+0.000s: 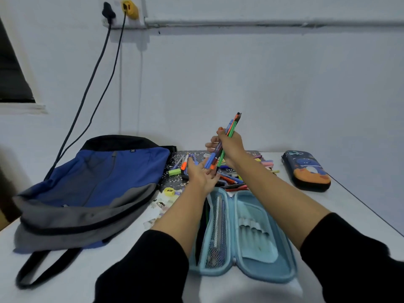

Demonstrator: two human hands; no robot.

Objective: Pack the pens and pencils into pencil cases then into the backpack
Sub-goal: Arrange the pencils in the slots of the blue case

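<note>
Open blue pencil case (260,235): flat on surface (358,206), nearest me.
Beyond it: loose pen pile (231,181).
Above pile: my right hand (231,147) clenched round a pen bundle (235,124); my left hand (201,174) relaxed, fingers straight under its lower ends.
Left of case: backpack (94,184).
Right, by the surface edge: dark pencil case (306,171); bare surface between.

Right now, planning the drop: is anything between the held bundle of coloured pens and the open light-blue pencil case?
Yes: the left hand, open, sits under the pen bundle; its forearm crosses the light-blue pencil case.
</note>
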